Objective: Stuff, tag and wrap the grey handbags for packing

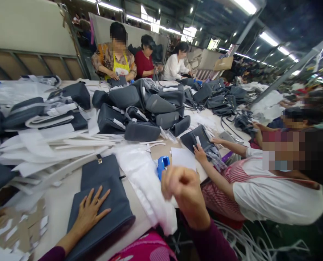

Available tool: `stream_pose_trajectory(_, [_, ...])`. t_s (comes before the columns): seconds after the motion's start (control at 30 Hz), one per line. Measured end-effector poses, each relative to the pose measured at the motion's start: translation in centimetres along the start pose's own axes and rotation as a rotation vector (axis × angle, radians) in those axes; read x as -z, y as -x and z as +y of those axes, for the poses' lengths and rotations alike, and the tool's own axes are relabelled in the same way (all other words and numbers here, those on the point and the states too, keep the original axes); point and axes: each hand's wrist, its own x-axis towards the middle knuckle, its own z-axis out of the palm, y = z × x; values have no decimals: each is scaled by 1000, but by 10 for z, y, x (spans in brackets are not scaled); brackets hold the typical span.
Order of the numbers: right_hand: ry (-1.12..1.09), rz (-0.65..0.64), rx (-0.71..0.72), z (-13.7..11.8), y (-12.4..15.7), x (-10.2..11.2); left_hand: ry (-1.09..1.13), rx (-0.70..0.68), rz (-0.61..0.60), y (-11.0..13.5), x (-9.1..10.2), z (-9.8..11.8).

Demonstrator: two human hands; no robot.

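A dark blue-grey bag (pixel 109 203) lies flat on the table, its flap folded up and away from me, with a small metal clasp (pixel 99 159) near the flap's far edge. On the bag's body my left hand (pixel 92 210) rests flat and open, fingers spread. My right hand (pixel 184 188) is raised off the table to the right of the bag, with its fingers curled closed. Motion blurs it, so whatever it may hold cannot be made out. Just behind it stands a blue tape dispenser (pixel 163 165), partly hidden by the fist.
White padding sheet (pixel 139 181) runs beside the bag. White strips (pixel 41 145) pile up at left, with brown card pieces (pixel 25 224) nearer me. Stacked dark bags (pixel 142 132) fill the table's middle. At right a co-worker (pixel 259 181) handles another bag (pixel 195 139); several people sit opposite.
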Motion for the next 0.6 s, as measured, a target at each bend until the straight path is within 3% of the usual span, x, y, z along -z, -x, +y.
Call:
stream_pose_trajectory(0.07, [302, 240, -75, 30, -34, 34, 3, 10, 18, -1, 0, 2])
stream_pose_trajectory(0.1, [537, 307, -181, 48, -48, 54, 7, 17, 27, -1, 0, 2])
stream_pose_trajectory(0.13, [789, 317, -337, 68, -57, 73, 11, 23, 32, -1, 0, 3])
stream_pose_trajectory(0.27, [1034, 318, -500, 137, -54, 129, 19, 30, 18, -2, 0, 4])
stream_pose_trajectory(0.4, [1206, 272, -553, 178, -39, 147, 21, 28, 21, -3, -1, 5])
stream_pose_trajectory(0.6, [1365, 178, -579, 203, -53, 169, 13, 29, 19, -4, 1, 8])
